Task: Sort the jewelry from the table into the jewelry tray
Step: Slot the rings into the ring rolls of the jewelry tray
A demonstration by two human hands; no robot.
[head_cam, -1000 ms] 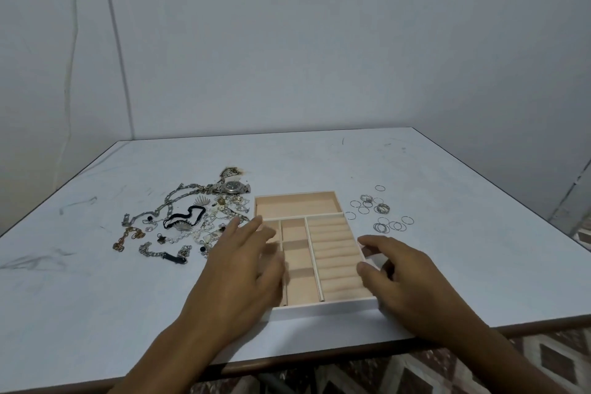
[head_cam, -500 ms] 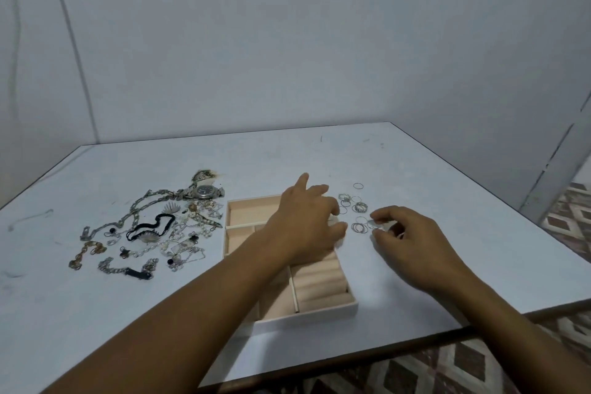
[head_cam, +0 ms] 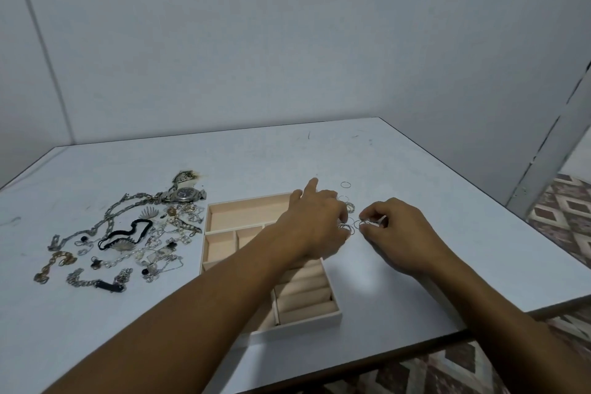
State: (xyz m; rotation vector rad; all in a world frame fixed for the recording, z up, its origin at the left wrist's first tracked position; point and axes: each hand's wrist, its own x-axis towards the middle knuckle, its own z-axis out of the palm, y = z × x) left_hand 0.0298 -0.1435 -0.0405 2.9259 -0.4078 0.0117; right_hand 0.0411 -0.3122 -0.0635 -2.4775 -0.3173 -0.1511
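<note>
A beige jewelry tray with several compartments lies on the table, partly hidden by my left forearm. Just right of it is a cluster of thin silver rings, with one ring lying apart at the back. My left hand reaches across the tray, fingers down on the rings. My right hand is beside it, thumb and fingers pinched on a ring at the cluster's right edge. A heap of chains, bracelets and a wristwatch lies left of the tray.
The white table ends at a dark front edge close to me and a right edge near the tiled floor. Grey walls stand behind. A black band lies within the jewelry heap.
Both hands left the tray's sides and moved to the ring cluster on the right. My left arm now crosses over the tray. My right fingers closed on a ring.
</note>
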